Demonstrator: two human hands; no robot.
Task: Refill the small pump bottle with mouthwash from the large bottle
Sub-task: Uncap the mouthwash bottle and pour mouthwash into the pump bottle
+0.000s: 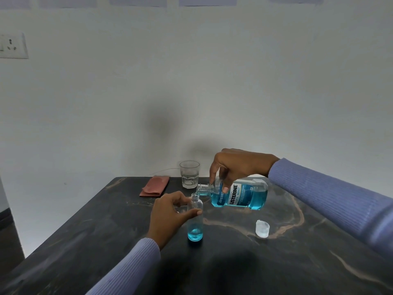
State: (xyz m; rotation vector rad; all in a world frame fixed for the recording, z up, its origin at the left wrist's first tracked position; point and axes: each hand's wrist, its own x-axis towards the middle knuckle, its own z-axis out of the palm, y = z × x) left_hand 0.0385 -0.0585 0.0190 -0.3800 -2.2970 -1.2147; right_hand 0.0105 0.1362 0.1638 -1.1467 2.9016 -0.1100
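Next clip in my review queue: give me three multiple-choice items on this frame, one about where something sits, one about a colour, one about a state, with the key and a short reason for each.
1. Where does the loose clear cap lie?
A. on the table, right of the small bottle
B. on the folded cloth
C. inside the drinking glass

2. What colour is the mouthwash?
A. green
B. blue
C. purple

3. How is the large bottle held?
A. upright, capped
B. lying flat on the table
C. tipped sideways, mouth over the small bottle's neck

Key: 1 A, the cap rests on the table right of the small bottle. 2 B, blue liquid fills the large bottle. 3 C, the right hand tilts it while the left hand steadies the small one.
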